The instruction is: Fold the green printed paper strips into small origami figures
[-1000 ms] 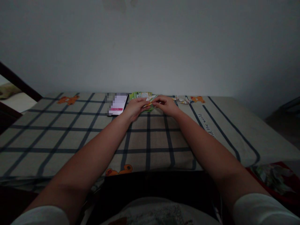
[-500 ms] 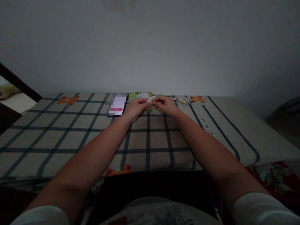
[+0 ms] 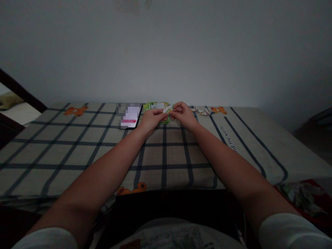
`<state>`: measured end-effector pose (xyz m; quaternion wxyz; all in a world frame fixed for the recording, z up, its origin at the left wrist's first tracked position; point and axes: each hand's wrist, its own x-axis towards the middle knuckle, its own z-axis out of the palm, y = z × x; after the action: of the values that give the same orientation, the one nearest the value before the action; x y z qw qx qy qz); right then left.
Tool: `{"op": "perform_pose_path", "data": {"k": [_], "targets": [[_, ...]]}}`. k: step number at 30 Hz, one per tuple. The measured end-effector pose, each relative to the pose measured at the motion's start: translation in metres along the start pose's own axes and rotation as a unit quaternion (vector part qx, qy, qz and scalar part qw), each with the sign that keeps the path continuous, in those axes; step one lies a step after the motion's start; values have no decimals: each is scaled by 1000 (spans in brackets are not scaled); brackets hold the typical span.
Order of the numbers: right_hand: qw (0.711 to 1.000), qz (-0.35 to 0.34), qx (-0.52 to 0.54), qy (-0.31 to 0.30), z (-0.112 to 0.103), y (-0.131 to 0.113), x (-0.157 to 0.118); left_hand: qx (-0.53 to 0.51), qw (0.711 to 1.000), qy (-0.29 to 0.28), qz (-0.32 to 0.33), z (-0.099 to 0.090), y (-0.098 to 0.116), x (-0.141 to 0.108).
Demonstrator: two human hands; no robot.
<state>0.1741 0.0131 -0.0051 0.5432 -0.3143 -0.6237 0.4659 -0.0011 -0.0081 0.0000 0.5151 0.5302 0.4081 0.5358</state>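
Note:
Near the back edge of the table, my left hand (image 3: pixel 151 120) pinches a small white and green wrapper (image 3: pixel 168 109) between thumb and fingers. My right hand (image 3: pixel 184 116) is at the wrapper's right side, its thumb and fingertips pressed together on it. Under and behind my left hand lies a green packet (image 3: pixel 155 105) with printed text. A phone (image 3: pixel 129 117) with a lit screen lies left of the hands. Small crumpled scraps (image 3: pixel 203 111) are to the right of my right hand.
A checked cloth (image 3: pixel 77 138) with bear prints covers the table, which meets a plain wall (image 3: pixel 166 52) at the back. A dark wooden frame (image 3: pixel 22 88) stands at the far left. Something red (image 3: pixel 315 188) with leafy patterns is below the table's right edge.
My right hand's fingers have lifted slightly, and more of the white and green wrapper shows between the hands. My left hand has hardly moved.

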Motion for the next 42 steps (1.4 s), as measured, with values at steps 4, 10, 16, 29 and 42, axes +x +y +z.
{"op": "perform_pose_path", "data": {"k": [4, 10, 16, 29, 42], "targets": [[998, 58, 26, 18, -1, 1, 0, -63, 997, 47, -16, 5, 5, 0], [997, 68, -22, -23, -3, 5, 2, -87, 996, 14, -14, 7, 6, -3], [996, 85, -3, 3, 0, 3, -1, -31, 999, 16, -16, 4, 4, -3], [995, 94, 23, 21, 6, 2, -5, 115, 992, 32, 32, -3, 4, -2], [995, 96, 9, 28, 6, 5, -3, 129, 989, 54, 45, 2, 2, -4]]}}
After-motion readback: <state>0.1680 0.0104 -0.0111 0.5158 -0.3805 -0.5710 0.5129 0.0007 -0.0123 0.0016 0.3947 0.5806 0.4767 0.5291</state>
